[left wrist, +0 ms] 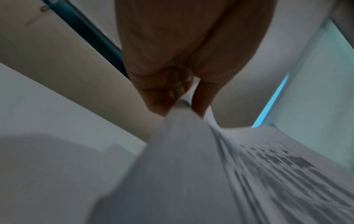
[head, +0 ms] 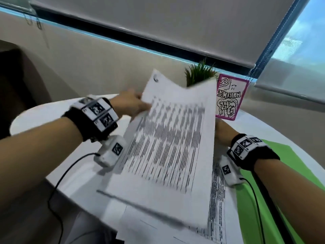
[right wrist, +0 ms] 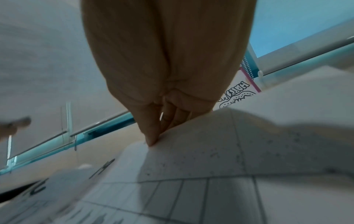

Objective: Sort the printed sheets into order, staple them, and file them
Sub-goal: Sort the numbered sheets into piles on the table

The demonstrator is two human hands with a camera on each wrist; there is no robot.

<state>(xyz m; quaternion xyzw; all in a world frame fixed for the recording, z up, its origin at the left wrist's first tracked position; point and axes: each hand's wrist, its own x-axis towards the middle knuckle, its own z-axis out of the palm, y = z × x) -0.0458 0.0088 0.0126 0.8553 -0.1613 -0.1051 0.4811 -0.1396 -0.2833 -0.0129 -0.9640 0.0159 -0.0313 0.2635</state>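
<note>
A printed sheet [head: 167, 138] dense with text is lifted and tilted over the white round table [head: 35, 117], blurred by motion. My left hand [head: 139, 103] pinches its upper left edge; in the left wrist view the thumb and fingers [left wrist: 159, 104] close on several fanned sheets [left wrist: 182, 151]. My right hand [head: 222, 131] is mostly hidden behind the sheet's right side. In the right wrist view its thumb [right wrist: 151, 136] presses a sheet with a printed grid [right wrist: 210, 151] while the fingers go behind it. More printed sheets [head: 217, 199] lie underneath near the table's front edge.
A green folder [head: 267, 173] lies on the table at the right under my right forearm. A potted plant [head: 198, 73] and a pink-bordered card [head: 230, 97] stand at the table's back. A brown chair [head: 15, 85] is at far left. Wrist-camera cables [head: 58, 182] hang off the front.
</note>
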